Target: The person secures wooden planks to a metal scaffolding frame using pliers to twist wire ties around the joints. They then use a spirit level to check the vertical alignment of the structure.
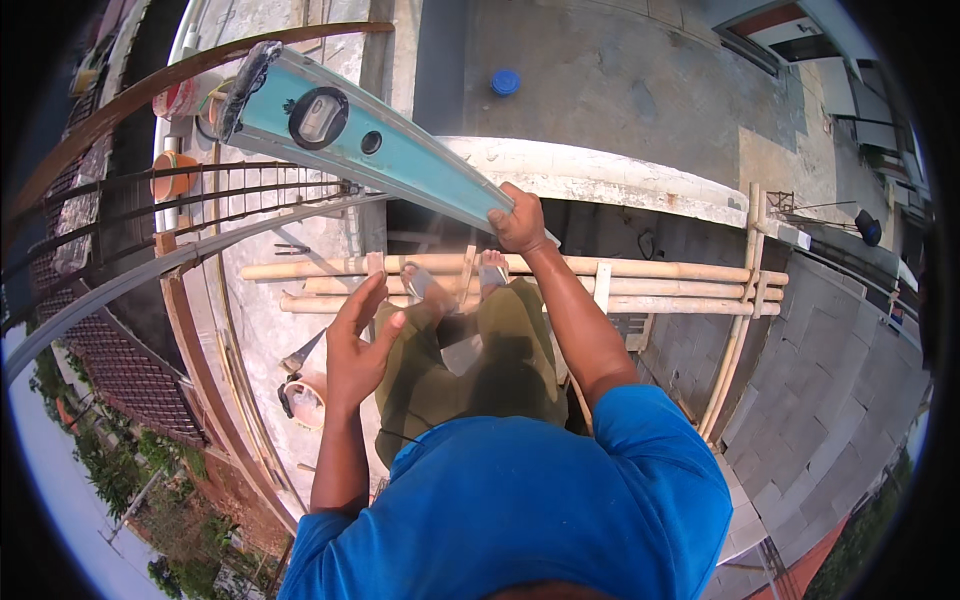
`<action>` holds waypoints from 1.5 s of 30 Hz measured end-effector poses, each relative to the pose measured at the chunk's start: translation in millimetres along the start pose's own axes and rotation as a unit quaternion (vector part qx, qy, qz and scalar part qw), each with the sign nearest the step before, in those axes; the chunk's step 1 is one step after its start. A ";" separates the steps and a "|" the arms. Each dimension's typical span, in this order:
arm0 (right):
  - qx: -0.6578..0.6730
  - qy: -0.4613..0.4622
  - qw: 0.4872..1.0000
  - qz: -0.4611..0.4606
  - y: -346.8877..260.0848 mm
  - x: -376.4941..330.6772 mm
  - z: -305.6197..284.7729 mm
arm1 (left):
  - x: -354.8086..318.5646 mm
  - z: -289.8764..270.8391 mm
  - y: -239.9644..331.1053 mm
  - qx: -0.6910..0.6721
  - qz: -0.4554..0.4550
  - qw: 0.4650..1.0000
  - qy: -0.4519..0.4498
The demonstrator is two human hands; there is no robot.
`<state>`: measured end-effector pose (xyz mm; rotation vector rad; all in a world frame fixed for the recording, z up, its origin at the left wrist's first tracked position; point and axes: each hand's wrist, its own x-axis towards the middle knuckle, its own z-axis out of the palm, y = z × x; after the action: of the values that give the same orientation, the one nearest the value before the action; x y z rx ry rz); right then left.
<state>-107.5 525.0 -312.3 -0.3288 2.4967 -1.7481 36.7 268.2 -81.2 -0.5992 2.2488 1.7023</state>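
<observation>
Blue short-sleeved shirt (510,500), worn, filling the lower middle of the view. Spirit level (405,158), long, turquoise, with a large round vial window and a smaller round hole; crusted dark and grey at the broad-looking end; slanting from the centre to the upper left, tilted. Right hand (521,220): clasped firmly around the spirit level, near the end closest to centre, arm outstretched. Left hand (358,340): released, thumb and fingers spread, well apart from the spirit level, just beside green trousers (510,350). Bamboo poles (680,270), laid side by side, crossing at foot level; sandalled feet (492,272) at them, exact footing hard to tell. To the left: orange bucket (176,176); second bucket (318,384), pale contents; dark tiled roof (130,375). Beyond: white-topped wall (600,180); round blue container (506,82) on concrete floor (620,90). To the right: grey block wall (820,370).
</observation>
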 end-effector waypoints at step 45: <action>0.319 -0.071 0.940 -0.102 -290.4 212.6 95.1 | -169.6 -213.5 -13.2 0.376 -0.011 0.844 0.382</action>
<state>-259.1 296.1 -60.9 -0.6391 1.7137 -2.3801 201.4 89.0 42.3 -1.2032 3.0955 0.4138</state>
